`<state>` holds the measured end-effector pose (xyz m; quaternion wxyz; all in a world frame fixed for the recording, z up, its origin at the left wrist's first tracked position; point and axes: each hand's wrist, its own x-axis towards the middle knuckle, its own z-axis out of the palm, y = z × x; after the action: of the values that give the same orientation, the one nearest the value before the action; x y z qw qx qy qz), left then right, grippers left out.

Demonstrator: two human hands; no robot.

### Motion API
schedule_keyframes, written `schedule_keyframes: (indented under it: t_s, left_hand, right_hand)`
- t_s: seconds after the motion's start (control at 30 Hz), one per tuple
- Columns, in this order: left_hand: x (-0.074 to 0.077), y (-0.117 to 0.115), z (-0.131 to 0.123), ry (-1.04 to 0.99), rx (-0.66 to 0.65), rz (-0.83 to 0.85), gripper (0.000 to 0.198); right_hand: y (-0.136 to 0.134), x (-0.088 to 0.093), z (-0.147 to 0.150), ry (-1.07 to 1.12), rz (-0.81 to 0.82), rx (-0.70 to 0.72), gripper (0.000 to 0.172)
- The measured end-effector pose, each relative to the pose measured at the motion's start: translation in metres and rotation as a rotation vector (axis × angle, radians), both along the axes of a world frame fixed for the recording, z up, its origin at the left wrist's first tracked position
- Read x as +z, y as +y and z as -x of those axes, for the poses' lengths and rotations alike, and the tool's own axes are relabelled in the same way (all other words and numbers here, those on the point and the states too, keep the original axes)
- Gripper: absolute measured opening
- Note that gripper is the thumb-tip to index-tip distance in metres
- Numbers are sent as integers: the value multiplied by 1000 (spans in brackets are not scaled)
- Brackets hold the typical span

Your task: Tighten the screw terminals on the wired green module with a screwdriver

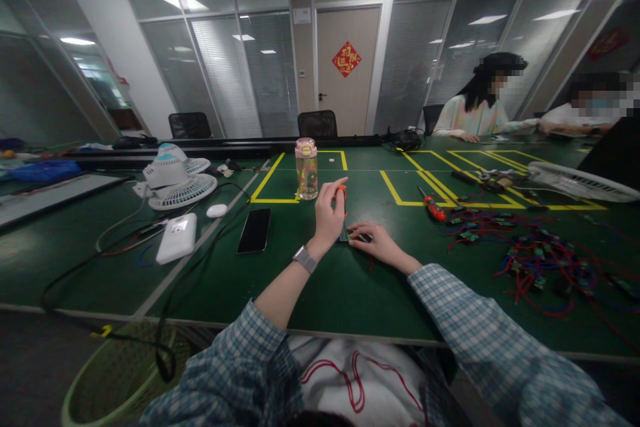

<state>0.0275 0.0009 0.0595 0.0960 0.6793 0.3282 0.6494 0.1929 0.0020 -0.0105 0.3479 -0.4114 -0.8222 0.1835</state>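
Note:
My left hand [327,215] is closed around the orange handle of a screwdriver [343,191], which stands nearly upright. Its shaft runs down to a small green circuit board [344,238] on the table. My right hand [376,244] lies low over the tabletop with its fingers closed on the board's right side, partly hiding it. A short red wire [371,264] comes out beneath that hand. Just beyond my left hand stands a pink-lidded drink bottle [307,170].
On the right lie tangled wired boards [545,263] and a red-handled screwdriver [434,208]. To the left are a black phone [254,231], a white power bank [177,238] and a white fan [183,191]. A green basket [83,383] stands below the table edge. Two people sit at far right.

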Motion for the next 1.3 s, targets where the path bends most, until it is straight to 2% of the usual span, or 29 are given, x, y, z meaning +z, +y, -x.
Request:
schedule_keyframes:
  t_s: [0.27, 0.5, 0.73, 0.97, 1.2, 1.3]
  left_hand:
    - [1, -2, -1, -3, 65, 5, 15]
    - [2, 0, 2, 8, 16, 37, 28]
    - [3, -4, 0, -4, 28, 29, 19]
    - [4, -3, 1, -13, -8, 7, 29]
    - [3, -3, 0, -23, 41, 23, 16]
    - [4, -4, 0, -10, 11, 23, 22]
  right_hand:
    - [1, -1, 0, -1, 4, 7, 8]
    - [1, -1, 0, -5, 2, 2, 8]
    - [2, -2, -1, 0, -7, 7, 8]
    - [1, -1, 0, 7, -3, 8, 8]
    - [1, -1, 0, 0, 5, 10, 7]
    - [1, 0, 0, 4, 4, 7, 7]
